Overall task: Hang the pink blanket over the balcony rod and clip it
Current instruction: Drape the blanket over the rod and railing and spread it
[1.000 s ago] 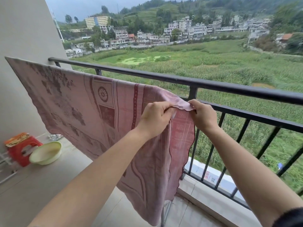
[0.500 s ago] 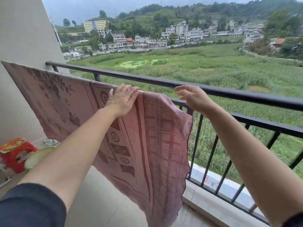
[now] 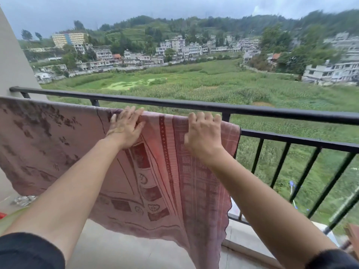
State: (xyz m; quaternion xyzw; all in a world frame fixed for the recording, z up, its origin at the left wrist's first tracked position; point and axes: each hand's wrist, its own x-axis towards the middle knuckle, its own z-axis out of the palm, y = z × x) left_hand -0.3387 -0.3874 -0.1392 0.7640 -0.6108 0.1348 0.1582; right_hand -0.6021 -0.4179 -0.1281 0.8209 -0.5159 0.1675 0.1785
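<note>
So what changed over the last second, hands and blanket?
Both hands let go of the pinched right corner and went up to the top fold. Left hand lies flat; right hand curls over the edge. The blanket stays draped over its rod, no clip visible.

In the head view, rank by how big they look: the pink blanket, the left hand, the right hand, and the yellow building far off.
1. pink blanket, by far the largest.
2-3. left hand and right hand look about alike; I won't rank them.
4. yellow building, smallest here only because it's distant.
</note>
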